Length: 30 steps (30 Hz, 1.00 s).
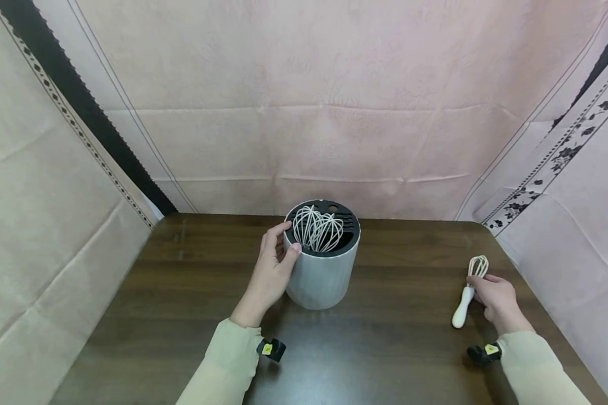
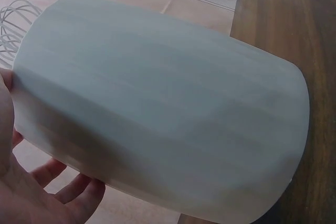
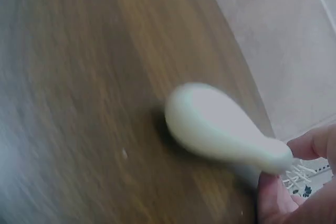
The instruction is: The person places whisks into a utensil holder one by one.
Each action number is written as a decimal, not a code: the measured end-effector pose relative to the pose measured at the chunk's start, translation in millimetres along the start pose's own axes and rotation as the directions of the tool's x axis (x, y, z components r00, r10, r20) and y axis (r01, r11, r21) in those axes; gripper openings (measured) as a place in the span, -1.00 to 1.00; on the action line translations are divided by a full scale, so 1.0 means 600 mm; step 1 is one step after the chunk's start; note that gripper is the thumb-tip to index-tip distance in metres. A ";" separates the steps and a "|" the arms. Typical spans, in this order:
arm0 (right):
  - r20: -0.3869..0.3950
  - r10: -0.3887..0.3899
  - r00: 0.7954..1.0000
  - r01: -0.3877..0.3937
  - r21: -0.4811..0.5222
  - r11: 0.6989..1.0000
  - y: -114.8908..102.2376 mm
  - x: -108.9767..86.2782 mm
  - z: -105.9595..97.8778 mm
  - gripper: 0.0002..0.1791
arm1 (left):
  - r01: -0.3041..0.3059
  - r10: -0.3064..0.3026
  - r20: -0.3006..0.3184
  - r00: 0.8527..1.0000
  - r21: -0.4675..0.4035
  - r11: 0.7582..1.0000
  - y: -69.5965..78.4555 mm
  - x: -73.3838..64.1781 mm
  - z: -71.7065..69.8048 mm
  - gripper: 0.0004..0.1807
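A pale grey-blue cylindrical knife and utensil holder (image 1: 323, 281) with a black slotted top stands upright on the table. My left hand (image 1: 272, 264) holds its left side near the rim, thumb toward the front; in the left wrist view, fingertips (image 2: 94, 192) touch its wall. White whisk wires (image 1: 316, 229) stick up from the holder's large opening; their handles are hidden. At the right, my right hand (image 1: 496, 298) pinches a small white whisk (image 1: 463, 308) where the wires meet the handle. Its rounded handle end (image 3: 210, 121) points down toward me, close above the table.
The dark brown wooden table (image 1: 385, 349) has its right edge close beside the right hand. A pale cloth (image 1: 334, 140) hangs behind the table, and others hang at both sides. Each wrist wears a black strapped camera (image 1: 272, 349).
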State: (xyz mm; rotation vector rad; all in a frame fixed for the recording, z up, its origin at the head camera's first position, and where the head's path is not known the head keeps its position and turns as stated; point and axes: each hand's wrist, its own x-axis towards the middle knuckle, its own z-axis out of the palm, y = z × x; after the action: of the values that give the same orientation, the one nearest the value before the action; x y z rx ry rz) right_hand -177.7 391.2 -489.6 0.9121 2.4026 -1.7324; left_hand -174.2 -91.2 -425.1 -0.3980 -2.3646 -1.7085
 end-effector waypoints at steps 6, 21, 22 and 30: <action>0.109 -0.084 0.991 0.064 0.180 0.982 -0.017 -0.018 0.021 -0.12 | -0.006 0.006 0.005 1.000 -0.003 1.000 0.000 0.001 0.001 -0.46; 0.205 -0.367 0.907 0.243 0.459 0.855 -0.101 -0.080 0.064 -0.23 | -0.006 0.006 0.007 1.000 -0.004 1.000 -0.004 0.000 0.000 -0.47; 0.202 -0.378 0.904 0.252 0.462 0.850 -0.106 -0.085 0.066 -0.24 | -0.006 0.006 0.007 1.000 -0.004 1.000 -0.004 0.000 0.001 -0.47; 0.164 -0.460 0.873 0.327 0.504 0.800 -0.139 -0.120 0.089 -0.39 | -0.005 0.005 0.005 1.000 0.003 1.000 -0.004 0.000 0.002 -0.46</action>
State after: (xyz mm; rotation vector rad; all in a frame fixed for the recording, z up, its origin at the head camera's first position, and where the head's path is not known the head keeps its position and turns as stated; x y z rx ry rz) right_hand -174.1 296.2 -412.1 0.1307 2.1319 -2.4599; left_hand -174.9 -90.9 -427.7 -0.4082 -2.3670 -1.7036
